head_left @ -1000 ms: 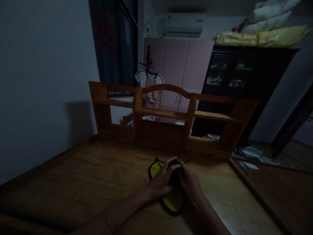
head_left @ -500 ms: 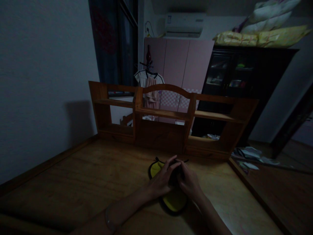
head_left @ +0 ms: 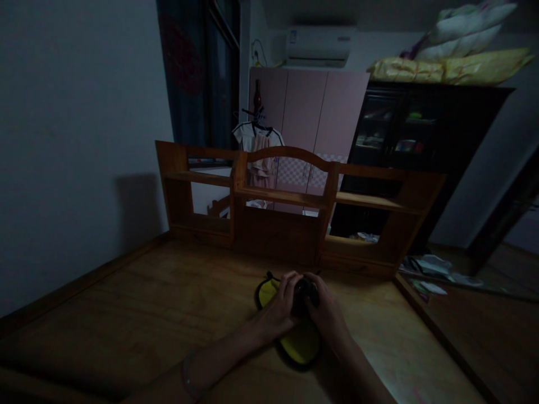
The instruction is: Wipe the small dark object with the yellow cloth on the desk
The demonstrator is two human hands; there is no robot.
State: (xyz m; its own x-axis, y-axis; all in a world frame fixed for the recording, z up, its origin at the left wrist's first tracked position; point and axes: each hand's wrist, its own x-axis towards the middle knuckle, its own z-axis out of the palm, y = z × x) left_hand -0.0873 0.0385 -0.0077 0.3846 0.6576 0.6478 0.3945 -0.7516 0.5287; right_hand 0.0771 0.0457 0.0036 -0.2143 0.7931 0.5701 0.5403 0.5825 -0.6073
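Both my hands close around a small dark rounded object [head_left: 304, 294] with a few glossy spots; its kind is too dim to make out. My left hand [head_left: 280, 308] wraps its left side, fingers curled over the top. From the right, my right hand [head_left: 326, 306] grips it with curled fingers and the thumb against its near side. Beneath them a yellow piece with black edging [head_left: 301, 345] lies flat on the wooden surface [head_left: 177, 314]. One rounded end shows to the left of my left hand, another nearer me; the hands cover its middle.
A wooden headboard shelf [head_left: 278, 194] with open compartments stands across the far edge. A white wall [head_left: 84, 129] borders the left, and a raised wooden rail [head_left: 433, 328] runs along the right. Farther off are a pink wardrobe [head_left: 305, 106] and a dark cabinet [head_left: 446, 123].
My fingers have shifted from meeting over the top to gripping the sides, so more of the dark object shows. The yellow piece stays in place.
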